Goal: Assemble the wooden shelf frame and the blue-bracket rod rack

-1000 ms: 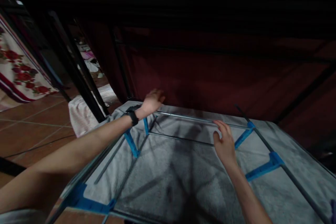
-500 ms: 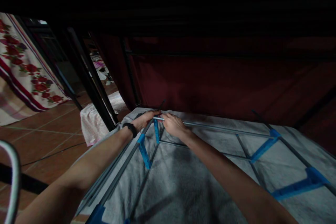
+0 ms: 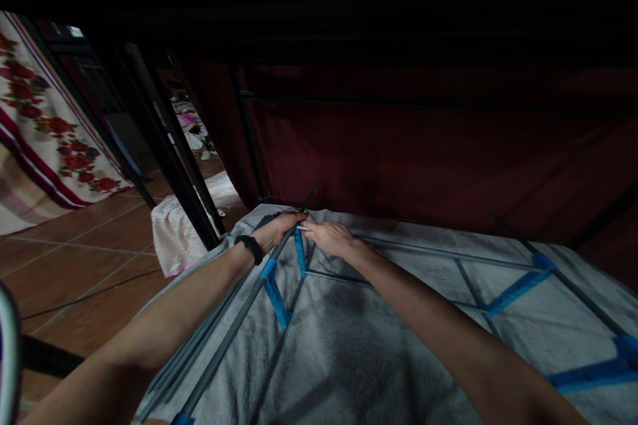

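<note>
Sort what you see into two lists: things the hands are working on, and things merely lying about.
In hand:
left hand
right hand
grey metal rods
blue plastic connectors
grey fabric sheet

Lying about:
floral cloth
white-pink cloth on floor
dark red fabric wall

We see a tiled floor (image 3: pixel 74 265) carrying a grey cloth (image 3: pixel 349 345); a rod frame (image 3: pixel 428 249) with blue joints lies on it.

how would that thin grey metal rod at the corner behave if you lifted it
The grey rod looks thin and long, so probably light and stiff. Its round section suggests it could roll, though the blue connector both hands pinch likely holds it.
</note>
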Motion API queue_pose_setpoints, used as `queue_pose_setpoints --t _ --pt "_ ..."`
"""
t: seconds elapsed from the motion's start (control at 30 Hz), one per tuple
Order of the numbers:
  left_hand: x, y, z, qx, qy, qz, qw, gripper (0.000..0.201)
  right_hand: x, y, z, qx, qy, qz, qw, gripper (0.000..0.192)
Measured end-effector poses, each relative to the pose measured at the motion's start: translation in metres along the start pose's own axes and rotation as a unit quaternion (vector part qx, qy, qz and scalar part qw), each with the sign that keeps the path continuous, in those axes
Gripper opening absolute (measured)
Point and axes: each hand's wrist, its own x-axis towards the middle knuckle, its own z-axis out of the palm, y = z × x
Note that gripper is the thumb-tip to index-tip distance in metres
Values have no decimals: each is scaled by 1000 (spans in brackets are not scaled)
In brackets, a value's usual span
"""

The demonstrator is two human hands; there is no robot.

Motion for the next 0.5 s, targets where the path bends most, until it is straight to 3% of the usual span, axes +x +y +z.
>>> queue_pose_setpoints --t 0.27,0.5 --pt "0 -7 1 7 19 61 998 32 3 2 4 15 -18 11 1000 46" --pt "-11 -1 6 11 30 51 998 38 7 5 8 20 -15 17 1000 48"
